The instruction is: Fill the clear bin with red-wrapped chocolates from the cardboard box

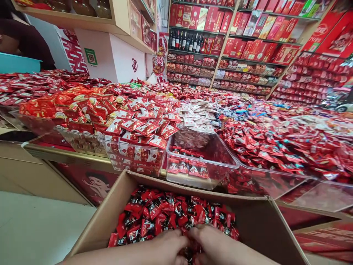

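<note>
Curling left hand (170,243) and right hand (211,238) at six o'clock among sweets (158,211) the box (260,221) keeps from spilling, I can't tell whether my part-curled grip holds any.

Dark bottles (184,41) in a row on rear shelving (221,55), red boxes (211,19) one shelf above, green QR-code sign (91,57) on white block (121,55), teal tub (18,63) far left

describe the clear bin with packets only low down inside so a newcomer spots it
Find the open cardboard box of red and black packets at the bottom. The clear bin stands just past its far edge, right of the red and white packets. Unlike the heaped bins either side, its contents lie well below its rim.
</note>
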A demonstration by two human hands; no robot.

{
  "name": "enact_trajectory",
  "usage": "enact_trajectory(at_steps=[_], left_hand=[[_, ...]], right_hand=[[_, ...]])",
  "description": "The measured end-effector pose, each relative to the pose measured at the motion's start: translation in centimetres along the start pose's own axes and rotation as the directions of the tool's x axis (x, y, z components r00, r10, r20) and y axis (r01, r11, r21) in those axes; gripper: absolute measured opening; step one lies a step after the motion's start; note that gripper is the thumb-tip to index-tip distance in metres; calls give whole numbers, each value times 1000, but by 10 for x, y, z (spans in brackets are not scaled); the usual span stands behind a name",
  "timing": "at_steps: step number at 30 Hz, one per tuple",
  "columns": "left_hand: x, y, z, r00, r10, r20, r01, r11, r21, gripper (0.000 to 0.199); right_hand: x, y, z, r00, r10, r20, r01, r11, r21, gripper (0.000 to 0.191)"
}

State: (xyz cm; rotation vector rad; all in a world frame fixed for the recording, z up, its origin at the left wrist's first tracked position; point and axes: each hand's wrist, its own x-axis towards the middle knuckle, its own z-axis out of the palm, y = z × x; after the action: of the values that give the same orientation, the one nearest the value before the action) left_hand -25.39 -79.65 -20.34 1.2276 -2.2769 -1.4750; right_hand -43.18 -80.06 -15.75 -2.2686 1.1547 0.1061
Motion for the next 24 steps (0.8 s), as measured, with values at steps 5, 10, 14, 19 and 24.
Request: enact_trajectory(at_steps=[5, 10, 14, 19, 24], left_hand=[[11, 5, 1, 980, -86, -180, 84, 996, -17, 16], [18, 17, -11, 965, -122, -233, 63, 967, -245, 23], [20, 28, -23, 962, -131, -239, 17, 904, -428, 33], [17, 40, -32, 949, -174, -262, 1, 835, -551, 32], [12, 50, -38, 965, -237, 110, 200, 394, -897, 40]], right_hand=[[9, 31, 48, 991, 128, -38, -111, 950, 291, 55], [13, 23, 34, 971, 131, -202, 29, 768, 639, 45], [15, 22, 13, 958, 184, -221, 105, 493, 864, 30], [11, 22, -2, 943, 278, -181, 101, 279, 955, 32], [7, 16, -12, 939, 207, -275, 202, 317, 927, 26]])
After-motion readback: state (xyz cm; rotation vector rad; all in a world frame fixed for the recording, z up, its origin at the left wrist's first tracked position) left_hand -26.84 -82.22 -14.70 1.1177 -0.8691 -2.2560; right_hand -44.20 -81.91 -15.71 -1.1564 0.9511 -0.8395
